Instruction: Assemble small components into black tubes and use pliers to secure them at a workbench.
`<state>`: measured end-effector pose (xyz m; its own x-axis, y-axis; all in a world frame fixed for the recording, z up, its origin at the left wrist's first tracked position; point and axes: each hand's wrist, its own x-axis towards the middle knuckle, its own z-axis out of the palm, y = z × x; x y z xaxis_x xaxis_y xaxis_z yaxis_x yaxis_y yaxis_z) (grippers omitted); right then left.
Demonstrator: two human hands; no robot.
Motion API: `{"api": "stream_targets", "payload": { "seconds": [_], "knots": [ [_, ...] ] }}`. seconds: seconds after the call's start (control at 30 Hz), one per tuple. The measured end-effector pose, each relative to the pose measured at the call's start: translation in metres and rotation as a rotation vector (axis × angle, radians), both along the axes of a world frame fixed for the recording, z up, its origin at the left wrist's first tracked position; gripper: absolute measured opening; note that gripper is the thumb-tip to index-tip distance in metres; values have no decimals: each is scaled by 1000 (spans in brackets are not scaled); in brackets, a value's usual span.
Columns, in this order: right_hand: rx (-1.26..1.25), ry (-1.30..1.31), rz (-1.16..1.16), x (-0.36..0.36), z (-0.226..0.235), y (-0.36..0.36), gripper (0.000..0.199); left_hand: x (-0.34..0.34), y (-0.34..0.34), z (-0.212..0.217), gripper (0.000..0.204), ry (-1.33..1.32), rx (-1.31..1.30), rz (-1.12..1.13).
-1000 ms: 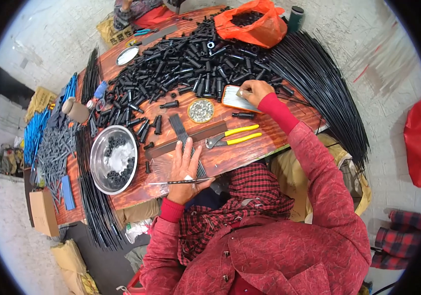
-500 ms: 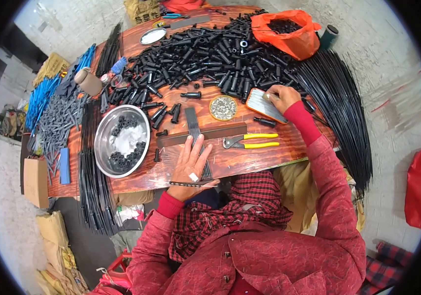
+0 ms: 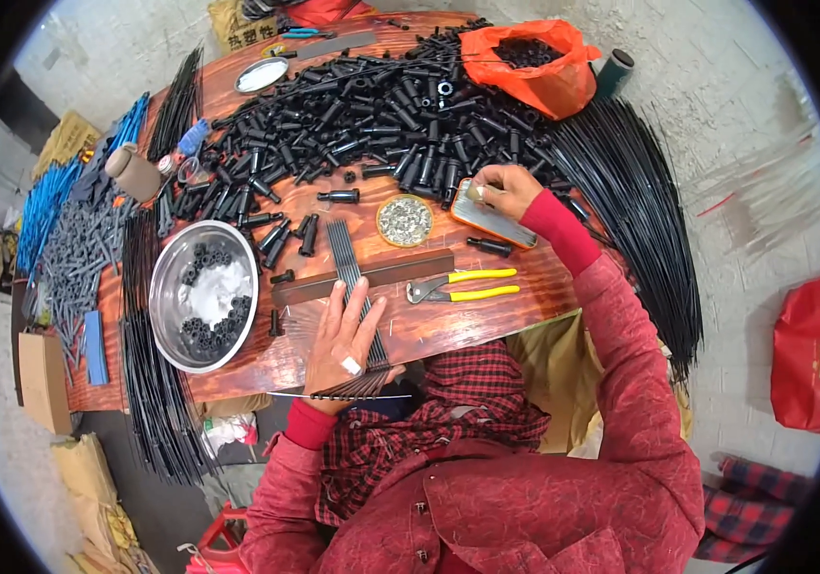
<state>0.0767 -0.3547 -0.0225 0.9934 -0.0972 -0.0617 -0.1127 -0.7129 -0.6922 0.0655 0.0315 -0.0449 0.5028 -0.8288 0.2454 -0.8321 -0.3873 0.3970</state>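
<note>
My left hand (image 3: 343, 330) lies flat with fingers stretched over a bundle of thin dark rods (image 3: 341, 247). The rods cross a brown bar (image 3: 410, 271), and their near ends fan out by my wrist. A white patch shows on the back of that hand. Over an orange-rimmed tray (image 3: 492, 226) with a pale grey inside, my right hand (image 3: 510, 191) is closed in a pinch. A small pale bit shows at its fingertips, too small to name. Yellow-handled pincers (image 3: 467, 285) lie right of my left hand. A round dish of small silvery pieces (image 3: 405, 221) stands left of the tray.
Black tubular parts (image 3: 372, 124) are heaped across the back, beside an orange bag (image 3: 573, 81). A metal bowl (image 3: 160, 306) with black rings and white powder stands left. Long black rods (image 3: 635, 201) hang over the right edge; more rods (image 3: 147, 383) hang at the left.
The whole view has shifted, so the table sits further left. My left hand has drawn slightly nearer to me, and the rods' near ends now spread wider. My right hand stays at the tray.
</note>
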Motion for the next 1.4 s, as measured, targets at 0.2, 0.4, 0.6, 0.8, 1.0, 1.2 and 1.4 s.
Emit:
{"api": "stream_targets", "payload": {
  "seconds": [0.2,0.4,0.6,0.8,1.0,1.2,1.4],
  "knots": [
    [-93,-165,243,36,23,79,22,1,1,1,90,8,-1,12],
    [-227,-316,324,74,-7,125,23,5,3,-5,87,17,-29,20],
    [-219,-309,349,81,-18,131,20,2,5,3,59,14,-13,56],
    [-242,-291,341,80,-17,129,18,3,6,5,63,42,-26,44],
    [-233,-273,325,78,-14,130,18,3,4,3,63,32,-17,46],
    [-207,-258,324,76,-13,129,18,3,4,5,62,49,-28,45],
    [-191,-258,319,73,-9,131,18,8,7,-7,82,-40,26,3]
  ]
}}
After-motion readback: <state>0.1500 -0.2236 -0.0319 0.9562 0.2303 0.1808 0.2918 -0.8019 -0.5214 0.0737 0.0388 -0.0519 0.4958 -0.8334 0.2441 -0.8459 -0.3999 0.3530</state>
